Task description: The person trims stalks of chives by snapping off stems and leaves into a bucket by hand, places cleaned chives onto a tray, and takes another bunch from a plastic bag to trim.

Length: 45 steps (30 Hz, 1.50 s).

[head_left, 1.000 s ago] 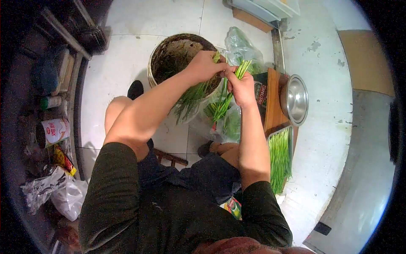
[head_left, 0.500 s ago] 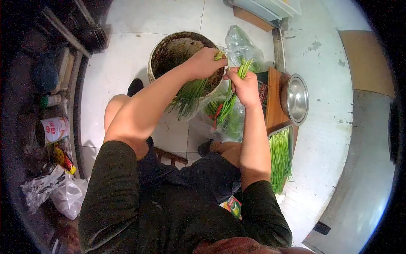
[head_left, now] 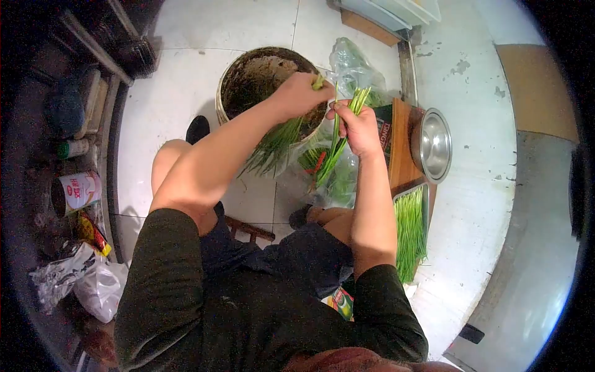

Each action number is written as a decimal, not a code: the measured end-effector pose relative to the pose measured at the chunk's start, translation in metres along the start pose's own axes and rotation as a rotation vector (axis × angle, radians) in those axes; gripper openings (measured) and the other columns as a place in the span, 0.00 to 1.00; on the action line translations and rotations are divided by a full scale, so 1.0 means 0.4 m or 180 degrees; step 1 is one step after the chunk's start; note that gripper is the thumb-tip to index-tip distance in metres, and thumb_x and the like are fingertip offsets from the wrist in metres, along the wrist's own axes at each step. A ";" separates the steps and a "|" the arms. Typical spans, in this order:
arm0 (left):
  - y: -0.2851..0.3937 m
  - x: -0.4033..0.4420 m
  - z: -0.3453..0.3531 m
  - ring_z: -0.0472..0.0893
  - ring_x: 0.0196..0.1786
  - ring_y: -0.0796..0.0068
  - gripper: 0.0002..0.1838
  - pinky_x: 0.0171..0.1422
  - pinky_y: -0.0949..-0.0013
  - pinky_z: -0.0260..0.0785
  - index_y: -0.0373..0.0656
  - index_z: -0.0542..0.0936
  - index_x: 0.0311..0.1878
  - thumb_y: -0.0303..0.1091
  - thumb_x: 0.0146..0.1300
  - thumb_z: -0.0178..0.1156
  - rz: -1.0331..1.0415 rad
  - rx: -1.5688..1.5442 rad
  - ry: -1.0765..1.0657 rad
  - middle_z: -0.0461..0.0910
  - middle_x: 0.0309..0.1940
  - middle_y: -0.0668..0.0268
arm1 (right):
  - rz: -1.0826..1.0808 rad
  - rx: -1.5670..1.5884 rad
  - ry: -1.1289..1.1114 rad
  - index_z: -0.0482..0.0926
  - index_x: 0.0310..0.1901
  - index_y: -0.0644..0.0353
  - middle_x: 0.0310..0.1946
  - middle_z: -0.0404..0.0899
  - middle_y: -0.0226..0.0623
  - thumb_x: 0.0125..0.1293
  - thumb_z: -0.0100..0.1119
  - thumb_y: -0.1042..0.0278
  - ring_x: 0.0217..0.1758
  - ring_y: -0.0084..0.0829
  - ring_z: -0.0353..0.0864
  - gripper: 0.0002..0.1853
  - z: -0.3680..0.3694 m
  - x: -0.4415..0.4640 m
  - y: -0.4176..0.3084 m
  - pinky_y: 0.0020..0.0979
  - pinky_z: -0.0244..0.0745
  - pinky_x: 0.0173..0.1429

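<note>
My left hand (head_left: 302,96) is closed around a bunch of long green stalks (head_left: 279,144), whose tips hang down past the rim of a dirty round bucket (head_left: 220,102). Close by on the right, my right hand (head_left: 359,127) grips a second bunch of green stalks (head_left: 339,147), pale cut ends upward. Fingertips of both hands are near each other, at the bucket's right edge. Below my hands lies an open plastic bag (head_left: 342,186) with more greens and a red band. A tray of aligned green stalks (head_left: 409,232) is beside my right forearm.
A steel bowl (head_left: 436,147) rests by a brown wooden surface (head_left: 404,149) at the right. Another plastic bag of greens (head_left: 353,65) is behind the hands. On the left are a large can (head_left: 80,191) and a white plastic bag (head_left: 103,288). My legs flank a low wooden stool (head_left: 250,229).
My hands were touching a second ago and have parted slightly, the right one shifting a little right. Both bunches remain held, and the stalks under the left hand have swung a little.
</note>
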<state>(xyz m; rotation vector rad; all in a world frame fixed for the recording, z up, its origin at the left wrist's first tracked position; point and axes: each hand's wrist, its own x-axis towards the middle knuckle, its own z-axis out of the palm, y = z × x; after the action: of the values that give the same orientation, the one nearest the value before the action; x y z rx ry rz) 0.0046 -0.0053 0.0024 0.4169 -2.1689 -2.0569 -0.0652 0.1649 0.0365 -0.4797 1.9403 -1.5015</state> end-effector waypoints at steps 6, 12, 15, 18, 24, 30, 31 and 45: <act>0.020 -0.009 -0.005 0.79 0.34 0.78 0.16 0.43 0.70 0.71 0.37 0.82 0.39 0.42 0.60 0.64 -0.0155 -0.0300 -0.0548 0.84 0.32 0.63 | 0.0032 0.0000 -0.0172 0.79 0.35 0.66 0.26 0.81 0.36 0.65 0.57 0.67 0.14 0.18 0.66 0.09 0.007 0.003 0.006 0.22 0.62 0.20; 0.032 -0.012 -0.014 0.79 0.33 0.75 0.17 0.42 0.68 0.71 0.37 0.83 0.38 0.44 0.61 0.62 0.0116 0.0059 0.0064 0.83 0.29 0.63 | 0.0061 0.0020 -0.0272 0.81 0.37 0.66 0.25 0.81 0.37 0.63 0.57 0.66 0.15 0.20 0.66 0.11 0.005 0.001 -0.003 0.23 0.62 0.21; 0.040 -0.015 -0.014 0.78 0.32 0.75 0.18 0.42 0.67 0.71 0.37 0.83 0.39 0.45 0.60 0.62 0.0026 0.0119 0.0130 0.83 0.29 0.64 | 0.0082 0.0072 -0.0234 0.81 0.38 0.67 0.25 0.81 0.38 0.63 0.58 0.65 0.15 0.20 0.66 0.11 0.002 0.002 0.000 0.23 0.62 0.21; 0.027 0.002 -0.020 0.78 0.32 0.74 0.18 0.43 0.67 0.71 0.37 0.83 0.39 0.45 0.59 0.63 -0.0341 -0.0131 -0.0027 0.83 0.29 0.64 | 0.0105 0.0165 -0.0099 0.81 0.38 0.67 0.26 0.81 0.38 0.63 0.58 0.64 0.16 0.20 0.66 0.12 0.002 -0.002 0.000 0.23 0.61 0.21; 0.015 -0.011 -0.006 0.78 0.32 0.74 0.19 0.43 0.68 0.71 0.38 0.83 0.40 0.46 0.57 0.64 0.0287 -0.0236 -0.0284 0.82 0.28 0.64 | 0.0054 -0.0014 -0.0134 0.81 0.37 0.66 0.25 0.82 0.36 0.64 0.59 0.65 0.16 0.18 0.66 0.11 0.004 -0.001 0.000 0.23 0.61 0.21; 0.024 -0.005 -0.016 0.78 0.30 0.74 0.18 0.41 0.67 0.70 0.38 0.83 0.36 0.46 0.58 0.63 0.0171 0.0353 0.0158 0.81 0.25 0.63 | 0.0085 -0.0235 -0.0151 0.82 0.35 0.64 0.24 0.82 0.34 0.64 0.59 0.66 0.16 0.18 0.66 0.09 0.001 0.000 -0.003 0.22 0.61 0.21; 0.020 0.002 -0.020 0.77 0.29 0.74 0.18 0.40 0.66 0.70 0.38 0.83 0.36 0.46 0.59 0.63 0.0142 0.0259 0.0329 0.80 0.25 0.63 | 0.0090 -0.0266 -0.0161 0.82 0.35 0.64 0.24 0.82 0.34 0.64 0.59 0.66 0.16 0.18 0.66 0.09 0.000 0.001 -0.003 0.22 0.61 0.21; 0.009 0.006 -0.025 0.81 0.33 0.65 0.21 0.42 0.63 0.72 0.38 0.83 0.37 0.51 0.61 0.61 -0.0443 0.0725 0.0351 0.82 0.28 0.56 | 0.0259 -0.0009 -0.0171 0.81 0.36 0.65 0.26 0.82 0.36 0.63 0.59 0.66 0.15 0.19 0.66 0.09 0.010 0.015 0.017 0.23 0.60 0.20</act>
<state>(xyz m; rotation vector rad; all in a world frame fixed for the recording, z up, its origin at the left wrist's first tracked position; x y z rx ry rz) 0.0045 -0.0156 0.0066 0.7074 -2.3753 -1.8056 -0.0663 0.1599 0.0277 -0.4326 1.8979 -1.4208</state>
